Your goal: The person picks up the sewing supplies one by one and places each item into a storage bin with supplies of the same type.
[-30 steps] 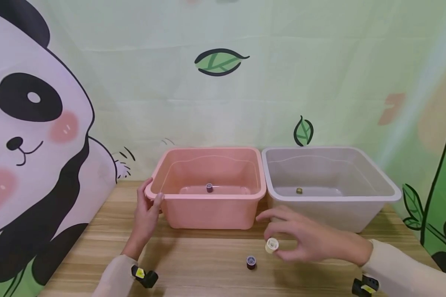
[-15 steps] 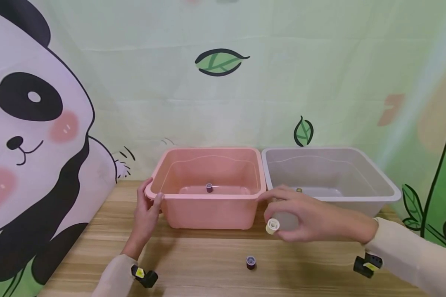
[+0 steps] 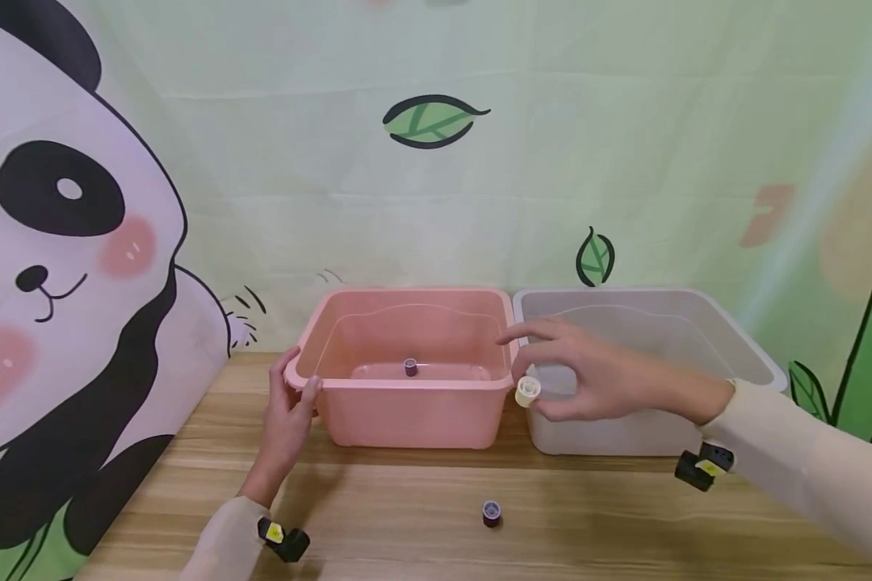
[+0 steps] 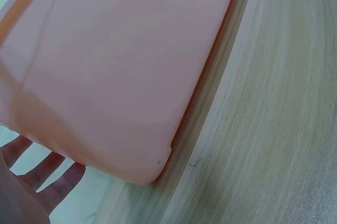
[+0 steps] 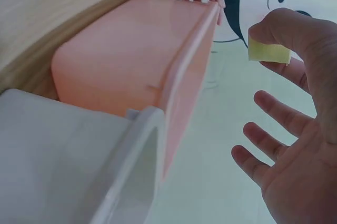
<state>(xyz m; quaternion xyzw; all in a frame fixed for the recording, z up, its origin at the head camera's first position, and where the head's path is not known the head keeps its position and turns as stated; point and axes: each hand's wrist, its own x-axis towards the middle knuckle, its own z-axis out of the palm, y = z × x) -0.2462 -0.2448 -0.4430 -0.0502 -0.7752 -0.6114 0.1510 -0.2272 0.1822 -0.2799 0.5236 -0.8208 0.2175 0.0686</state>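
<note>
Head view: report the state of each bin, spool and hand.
Pink bin: upright
Grey bin: upright, inside partly hidden
Binned dark spool: standing on end
Table dark spool: standing on end
Yellow spool: held aloft
Left hand: holding pink bin
Right hand: pinching yellow spool

Covered and cropped
Right hand (image 3: 601,371) hides part of the grey bin's (image 3: 610,440) near rim, right of centre in head view; left hand (image 4: 21,202) cut off, lower left of left wrist view

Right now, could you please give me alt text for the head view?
The right hand pinches a yellow spool near a gray bin; the left hand grips a pink bin holding a dark spool. Another dark spool sits on the wooden table.
</note>
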